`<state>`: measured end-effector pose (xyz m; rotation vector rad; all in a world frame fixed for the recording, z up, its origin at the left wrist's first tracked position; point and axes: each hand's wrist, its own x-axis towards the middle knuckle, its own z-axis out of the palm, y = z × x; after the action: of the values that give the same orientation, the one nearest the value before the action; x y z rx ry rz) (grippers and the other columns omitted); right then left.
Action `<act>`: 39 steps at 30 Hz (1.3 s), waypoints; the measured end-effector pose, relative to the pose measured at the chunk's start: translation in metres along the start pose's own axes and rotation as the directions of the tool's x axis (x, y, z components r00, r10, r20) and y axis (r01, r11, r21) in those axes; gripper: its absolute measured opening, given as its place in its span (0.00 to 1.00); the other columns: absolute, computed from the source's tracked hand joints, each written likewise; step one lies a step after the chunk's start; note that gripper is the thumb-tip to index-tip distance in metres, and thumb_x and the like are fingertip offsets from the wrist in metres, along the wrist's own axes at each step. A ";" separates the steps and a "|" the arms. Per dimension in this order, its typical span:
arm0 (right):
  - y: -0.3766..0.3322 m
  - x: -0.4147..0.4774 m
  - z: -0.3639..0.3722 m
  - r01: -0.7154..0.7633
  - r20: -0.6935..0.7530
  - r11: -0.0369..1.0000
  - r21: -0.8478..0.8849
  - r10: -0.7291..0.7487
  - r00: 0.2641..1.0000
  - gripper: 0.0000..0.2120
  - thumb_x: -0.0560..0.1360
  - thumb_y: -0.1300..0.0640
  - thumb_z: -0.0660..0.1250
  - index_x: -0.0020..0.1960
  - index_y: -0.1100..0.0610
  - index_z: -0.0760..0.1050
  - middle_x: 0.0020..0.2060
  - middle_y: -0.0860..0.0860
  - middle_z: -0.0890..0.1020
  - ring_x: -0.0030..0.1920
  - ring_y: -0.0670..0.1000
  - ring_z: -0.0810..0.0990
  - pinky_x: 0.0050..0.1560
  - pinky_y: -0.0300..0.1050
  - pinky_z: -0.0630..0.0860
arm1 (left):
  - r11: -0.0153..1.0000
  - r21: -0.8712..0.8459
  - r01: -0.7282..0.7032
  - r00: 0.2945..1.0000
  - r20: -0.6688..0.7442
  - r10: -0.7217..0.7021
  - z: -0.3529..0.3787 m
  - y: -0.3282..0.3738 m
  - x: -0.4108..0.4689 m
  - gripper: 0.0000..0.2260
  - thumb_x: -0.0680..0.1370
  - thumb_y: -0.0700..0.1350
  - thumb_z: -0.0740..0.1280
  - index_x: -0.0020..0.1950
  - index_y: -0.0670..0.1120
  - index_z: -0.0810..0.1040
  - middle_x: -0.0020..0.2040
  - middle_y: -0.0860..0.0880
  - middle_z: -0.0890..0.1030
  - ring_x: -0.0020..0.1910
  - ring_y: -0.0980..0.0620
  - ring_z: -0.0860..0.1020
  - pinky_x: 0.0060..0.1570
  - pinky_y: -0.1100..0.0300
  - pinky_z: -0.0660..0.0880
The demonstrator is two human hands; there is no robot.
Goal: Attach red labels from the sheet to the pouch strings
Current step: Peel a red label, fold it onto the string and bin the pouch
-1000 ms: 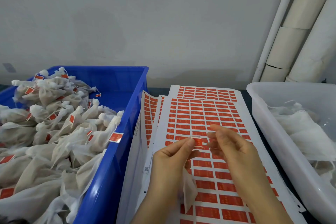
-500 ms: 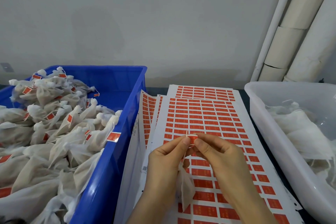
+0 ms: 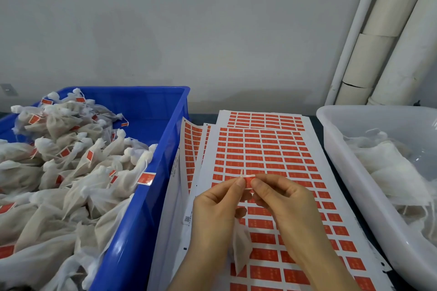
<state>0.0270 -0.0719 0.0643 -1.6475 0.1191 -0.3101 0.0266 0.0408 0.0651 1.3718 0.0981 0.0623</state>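
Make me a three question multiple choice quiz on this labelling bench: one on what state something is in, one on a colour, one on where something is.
1. The loose red paper label above the white sheets of red labels is: A) lying flat; B) pinched between the left hand and right hand; C) crumpled into a ball.
2. The plastic tub at the right is: A) blue; B) red; C) white.
3. The white cloth pouches with red tags lie: A) in the blue plastic crate; B) in the tub; C) on the sheets.

Answers: B, both hands grip it above the sheets; C, its walls are pale and translucent; A, they are heaped in the crate at the left.
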 end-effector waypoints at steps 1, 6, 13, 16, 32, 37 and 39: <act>0.001 0.000 0.001 0.009 0.004 1.000 -0.016 -0.009 1.000 0.03 0.66 0.47 0.70 0.39 0.44 0.78 0.35 0.33 0.81 0.39 0.35 0.80 0.32 0.27 0.74 | 0.997 0.058 -0.042 0.999 -0.025 0.043 0.001 -0.001 0.000 0.05 0.73 0.49 0.68 0.41 0.54 0.83 0.39 0.57 0.85 0.43 0.58 0.83 0.34 0.69 0.77; 0.004 -0.004 0.010 0.059 0.019 0.998 -0.033 -0.059 0.998 0.03 0.72 0.52 0.68 0.40 0.46 0.77 0.36 0.33 0.81 0.41 0.34 0.80 0.32 0.26 0.73 | 0.968 0.195 -0.158 0.982 -0.075 0.176 0.007 -0.003 -0.002 0.07 0.78 0.45 0.65 0.42 0.51 0.80 0.39 0.57 0.83 0.43 0.54 0.82 0.43 0.62 0.80; 0.002 -0.004 0.008 0.020 0.082 0.987 0.158 -0.033 0.996 0.10 0.65 0.47 0.65 0.43 0.50 0.78 0.38 0.41 0.83 0.41 0.42 0.83 0.35 0.33 0.78 | 0.979 0.147 -0.141 0.990 0.050 0.135 -0.002 0.014 -0.006 0.02 0.71 0.45 0.73 0.41 0.52 0.82 0.40 0.54 0.84 0.44 0.53 0.83 0.49 0.58 0.80; -0.001 0.002 0.003 -0.101 0.163 0.908 0.407 0.037 0.986 0.12 0.69 0.51 0.65 0.49 0.54 0.80 0.41 0.53 0.84 0.42 0.52 0.84 0.39 0.40 0.80 | 0.976 0.155 -0.150 0.987 -0.027 0.156 -0.002 0.024 -0.014 0.05 0.72 0.43 0.72 0.38 0.51 0.80 0.38 0.55 0.83 0.44 0.56 0.82 0.46 0.63 0.79; 0.017 0.012 -0.003 -0.163 0.094 0.959 0.232 0.144 0.985 0.09 0.78 0.52 0.60 0.51 0.51 0.79 0.37 0.49 0.83 0.44 0.54 0.81 0.40 0.41 0.78 | 0.617 0.699 -0.362 0.888 0.058 0.456 -0.047 0.212 -0.088 0.07 0.76 0.56 0.60 0.44 0.54 0.72 0.30 0.57 0.83 0.28 0.52 0.81 0.33 0.55 0.78; 0.020 0.012 -0.005 -0.153 0.094 0.977 0.151 0.140 0.986 0.08 0.78 0.55 0.60 0.50 0.50 0.79 0.36 0.46 0.83 0.44 0.53 0.82 0.41 0.40 0.79 | 0.735 0.675 -0.068 0.969 -0.130 0.209 -0.109 0.213 -0.055 0.09 0.81 0.46 0.58 0.44 0.47 0.73 0.30 0.43 0.83 0.28 0.37 0.81 0.22 0.57 0.75; 0.019 0.012 -0.006 -0.152 0.094 0.981 0.124 0.141 0.986 0.08 0.79 0.56 0.60 0.50 0.50 0.79 0.36 0.45 0.83 0.43 0.52 0.82 0.40 0.38 0.79 | 0.597 0.799 0.073 0.956 -0.227 0.187 -0.137 0.202 -0.031 0.08 0.81 0.44 0.59 0.49 0.43 0.75 0.33 0.40 0.82 0.30 0.38 0.81 0.27 0.55 0.76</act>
<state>0.0392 -0.0826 0.0472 -1.5105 0.1524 -0.1323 -0.0164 0.2109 0.2377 2.2899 0.3670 0.3102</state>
